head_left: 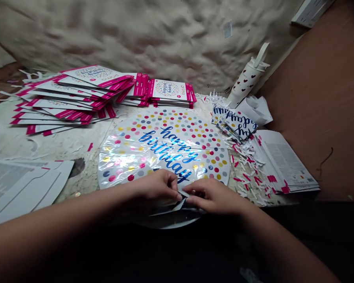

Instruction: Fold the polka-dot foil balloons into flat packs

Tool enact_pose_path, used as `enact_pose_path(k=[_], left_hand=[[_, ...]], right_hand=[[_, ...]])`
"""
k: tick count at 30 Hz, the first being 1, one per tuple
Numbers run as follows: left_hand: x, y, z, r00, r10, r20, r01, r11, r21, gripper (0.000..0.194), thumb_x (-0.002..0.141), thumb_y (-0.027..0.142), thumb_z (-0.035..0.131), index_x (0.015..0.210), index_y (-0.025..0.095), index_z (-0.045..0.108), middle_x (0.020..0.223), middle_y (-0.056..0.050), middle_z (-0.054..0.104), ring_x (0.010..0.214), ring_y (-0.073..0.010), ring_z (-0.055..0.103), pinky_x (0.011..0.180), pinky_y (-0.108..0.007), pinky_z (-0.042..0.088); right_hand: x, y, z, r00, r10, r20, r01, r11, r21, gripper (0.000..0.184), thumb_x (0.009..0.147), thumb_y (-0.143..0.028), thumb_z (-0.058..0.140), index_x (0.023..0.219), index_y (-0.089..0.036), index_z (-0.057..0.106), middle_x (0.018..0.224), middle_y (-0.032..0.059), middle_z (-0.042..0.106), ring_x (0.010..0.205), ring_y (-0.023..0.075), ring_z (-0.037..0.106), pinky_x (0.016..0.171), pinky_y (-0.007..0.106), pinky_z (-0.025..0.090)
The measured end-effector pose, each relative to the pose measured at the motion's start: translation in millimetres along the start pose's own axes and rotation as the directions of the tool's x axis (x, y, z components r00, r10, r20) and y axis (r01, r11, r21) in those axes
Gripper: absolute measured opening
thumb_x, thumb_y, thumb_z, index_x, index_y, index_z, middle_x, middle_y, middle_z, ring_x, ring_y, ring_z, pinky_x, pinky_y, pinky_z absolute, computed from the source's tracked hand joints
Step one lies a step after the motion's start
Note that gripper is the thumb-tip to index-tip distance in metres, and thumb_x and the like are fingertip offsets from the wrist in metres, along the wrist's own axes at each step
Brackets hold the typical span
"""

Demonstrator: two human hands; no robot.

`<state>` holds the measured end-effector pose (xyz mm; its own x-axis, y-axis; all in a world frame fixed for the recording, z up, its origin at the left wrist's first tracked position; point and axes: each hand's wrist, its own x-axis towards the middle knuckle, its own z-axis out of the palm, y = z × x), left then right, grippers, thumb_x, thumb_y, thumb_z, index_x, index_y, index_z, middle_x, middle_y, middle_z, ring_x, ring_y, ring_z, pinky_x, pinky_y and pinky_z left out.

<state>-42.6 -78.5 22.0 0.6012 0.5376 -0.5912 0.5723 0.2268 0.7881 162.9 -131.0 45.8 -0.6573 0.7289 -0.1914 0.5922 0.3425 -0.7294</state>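
Note:
A round foil balloon (177, 157), white with coloured dots and blue "happy birthday" lettering, lies flat in front of me. Its near part hangs past the table's front edge. Both hands meet at that near part. My left hand (161, 185) is closed, its thumb and forefinger pinching the balloon's edge. From the right, my right hand (214, 195) pinches the same spot with thumb and fingers. Between the fingertips a small pale flap (180, 203) sticks out; whether it is the balloon's tail or a separate piece, I cannot tell.
Pink-and-white balloon packets (67, 98) are heaped at the back left, beside a neater packet stack (172, 92). Folded balloons (237, 122), a heart-patterned tumbler (247, 80), paper scraps (249, 169) and printed cards (286, 161) lie right. More printed sheets (23, 188) lie left.

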Motion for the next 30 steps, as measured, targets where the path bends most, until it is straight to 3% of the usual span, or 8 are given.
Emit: enact_pose_path(k=[6,11,17,20,22,24,27,30], left_hand=[[-8,5,13.0,0.972,0.153,-0.181,-0.141,0.987,0.075,0.03,0.059,0.035,0.07,0.058,0.016,0.046,0.051,0.007,0.044,0.051,-0.008,0.038,0.045,-0.018,0.026],[-24,9,10.9,0.969,0.224,-0.108,-0.195,0.954,0.228,0.017,0.077,0.034,0.053,0.079,0.017,0.056,0.067,0.003,0.057,0.062,-0.0116,0.051,0.054,-0.02,0.036],[-74,-29,-3.5,0.886,0.373,-0.274,-0.049,0.663,0.747,0.025,0.081,0.015,0.041,0.101,0.019,0.054,0.095,-0.006,0.061,0.085,-0.0195,0.056,0.073,-0.029,0.042],[-93,-39,-9.9,0.825,0.46,-0.327,0.013,0.563,0.826,0.037,0.08,0.032,0.053,0.115,0.02,0.051,0.112,-0.01,0.058,0.102,-0.0254,0.053,0.085,-0.036,0.041],[-93,-29,-6.2,0.744,0.55,-0.378,0.039,0.53,0.847,0.057,0.073,0.05,0.061,0.118,0.019,0.05,0.115,-0.012,0.058,0.105,-0.0288,0.052,0.087,-0.039,0.041],[-84,-12,2.8,0.688,0.612,-0.391,0.064,0.485,0.872,0.051,0.072,0.052,0.061,0.109,0.017,0.056,0.105,-0.012,0.063,0.097,-0.0285,0.057,0.084,-0.039,0.043],[-73,2,11.5,0.757,0.565,-0.328,0.112,0.382,0.917,0.012,0.079,0.023,0.055,0.086,0.016,0.062,0.078,-0.007,0.066,0.074,-0.0236,0.062,0.067,-0.034,0.047],[-83,-17,1.6,0.769,0.54,-0.341,0.174,0.336,0.925,0.022,0.079,0.008,0.044,0.088,0.016,0.063,0.08,-0.008,0.066,0.074,-0.0236,0.062,0.064,-0.033,0.047]], right_hand=[[18,1,9,0.994,0.062,-0.09,-0.052,0.993,0.107,0.018,0.083,-0.028,0.052,0.087,-0.019,0.067,0.08,0.0017,0.067,0.073,0.0142,0.059,0.065,0.022,0.041],[21,7,22,0.967,0.159,-0.197,-0.108,0.963,0.248,0.016,0.082,-0.023,0.052,0.073,-0.016,0.062,0.069,0.0004,0.061,0.066,0.0125,0.054,0.06,0.021,0.039],[12,14,29,0.885,0.193,-0.424,0.026,0.888,0.459,0.017,0.086,-0.029,0.048,0.075,-0.018,0.052,0.071,-0.0008,0.051,0.068,0.0117,0.047,0.065,0.022,0.039],[10,18,32,0.879,0.203,-0.432,0.068,0.843,0.534,0.019,0.088,-0.032,0.046,0.077,-0.018,0.05,0.071,-0.0011,0.048,0.067,0.0116,0.045,0.063,0.022,0.038],[9,17,34,0.88,0.174,-0.442,0.084,0.859,0.504,0.018,0.089,-0.032,0.044,0.078,-0.019,0.05,0.071,-0.0011,0.047,0.067,0.0117,0.044,0.063,0.023,0.038],[9,14,34,0.879,0.112,-0.464,0.103,0.904,0.415,0.016,0.09,-0.029,0.042,0.079,-0.019,0.049,0.073,-0.0002,0.048,0.068,0.0125,0.046,0.064,0.024,0.039],[5,11,34,0.836,-0.028,-0.549,0.161,0.967,0.197,0.011,0.09,-0.021,0.039,0.084,-0.02,0.049,0.078,0.0023,0.051,0.073,0.0144,0.05,0.068,0.027,0.042],[0,12,37,0.751,-0.234,-0.618,0.227,0.97,-0.091,0.013,0.086,-0.012,0.04,0.092,-0.02,0.048,0.084,0.0057,0.054,0.081,0.0171,0.054,0.074,0.031,0.046]])
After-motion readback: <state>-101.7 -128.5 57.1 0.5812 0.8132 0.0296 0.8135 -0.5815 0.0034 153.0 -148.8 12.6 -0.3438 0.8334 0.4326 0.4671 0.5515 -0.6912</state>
